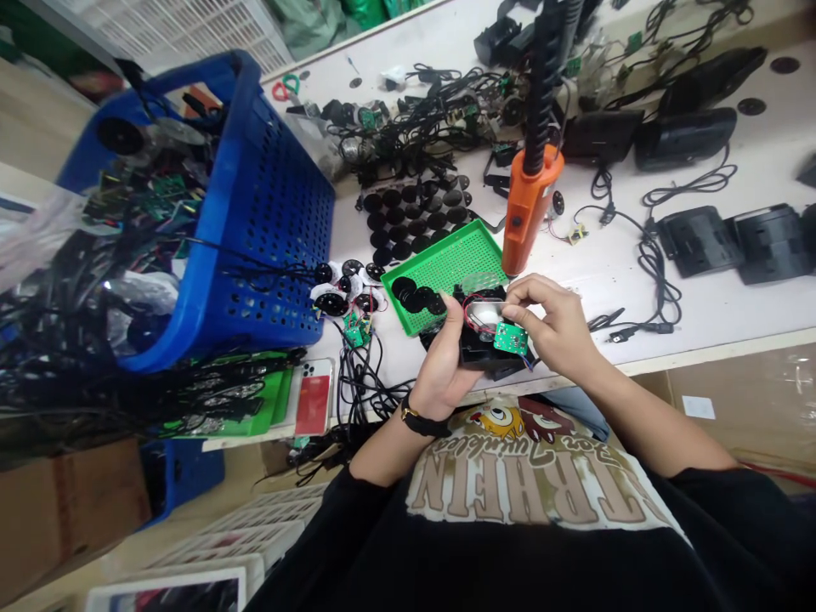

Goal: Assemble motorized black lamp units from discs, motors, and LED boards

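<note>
My left hand is wrapped round a black plastic housing, its thumb up along the near-left side. Inside the housing shows a round whitish part with red wires looped beside it. A small green circuit board hangs at the housing's right side. My right hand is closed in a pinch over the housing's right edge, just above the board; what its fingertips hold is too small to make out. Behind the housing lies a green perforated tray holding several black discs.
On the left stands a blue basket heaped with cables and boards. An orange electric screwdriver hangs close above my right hand. Rows of black discs, small speakers, black housings and a phone lie on the white table.
</note>
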A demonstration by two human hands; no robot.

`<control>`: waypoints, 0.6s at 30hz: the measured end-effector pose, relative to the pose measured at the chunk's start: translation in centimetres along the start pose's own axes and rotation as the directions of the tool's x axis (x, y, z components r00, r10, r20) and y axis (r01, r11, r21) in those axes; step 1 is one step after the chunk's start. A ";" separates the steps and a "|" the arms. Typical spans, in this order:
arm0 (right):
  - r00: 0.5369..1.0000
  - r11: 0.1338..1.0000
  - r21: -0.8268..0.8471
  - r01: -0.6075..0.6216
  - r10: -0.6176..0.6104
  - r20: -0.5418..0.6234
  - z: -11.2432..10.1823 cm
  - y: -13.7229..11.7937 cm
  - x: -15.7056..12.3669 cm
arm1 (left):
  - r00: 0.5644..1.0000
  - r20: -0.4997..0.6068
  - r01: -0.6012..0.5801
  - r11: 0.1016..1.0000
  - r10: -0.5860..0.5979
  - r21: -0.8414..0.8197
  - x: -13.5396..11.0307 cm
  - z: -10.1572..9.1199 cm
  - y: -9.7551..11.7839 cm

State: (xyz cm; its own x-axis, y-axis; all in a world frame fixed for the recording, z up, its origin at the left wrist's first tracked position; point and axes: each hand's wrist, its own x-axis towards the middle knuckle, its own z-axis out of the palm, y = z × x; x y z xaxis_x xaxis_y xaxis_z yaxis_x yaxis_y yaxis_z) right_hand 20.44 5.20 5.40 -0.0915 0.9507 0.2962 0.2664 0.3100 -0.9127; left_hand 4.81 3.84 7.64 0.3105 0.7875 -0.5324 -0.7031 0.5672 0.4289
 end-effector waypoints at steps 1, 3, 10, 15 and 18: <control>1.000 1.000 -0.011 0.006 -0.006 0.008 0.0 0.0 0.1 | 1.000 -0.005 0.000 1.000 0.000 0.003 0.0 0.0 0.0; 1.000 0.999 -0.041 0.019 -0.018 0.023 -0.2 0.1 0.1 | 1.000 -0.017 -0.013 1.000 0.013 0.011 0.0 0.0 0.0; 0.995 0.987 -0.156 0.033 -0.017 0.102 -0.6 0.3 0.3 | 1.000 0.009 -0.029 0.999 0.029 0.035 0.3 -0.3 -0.3; 0.990 0.979 -0.199 0.047 -0.020 0.137 -0.9 0.0 0.3 | 0.999 -0.044 -0.024 0.998 0.027 0.058 0.3 -0.1 -0.3; 0.989 0.976 -0.212 0.047 -0.014 0.150 -0.9 -0.3 0.4 | 0.999 -0.041 -0.020 0.998 0.022 0.065 0.2 0.1 -0.2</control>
State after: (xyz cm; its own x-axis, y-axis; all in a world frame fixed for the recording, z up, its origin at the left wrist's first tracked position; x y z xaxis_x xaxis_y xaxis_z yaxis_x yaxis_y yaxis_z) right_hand 21.22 5.47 6.04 -0.2383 0.9347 0.2637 0.4596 0.3477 -0.8172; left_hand 5.04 3.91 7.53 0.2686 0.7894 -0.5519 -0.6658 0.5662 0.4859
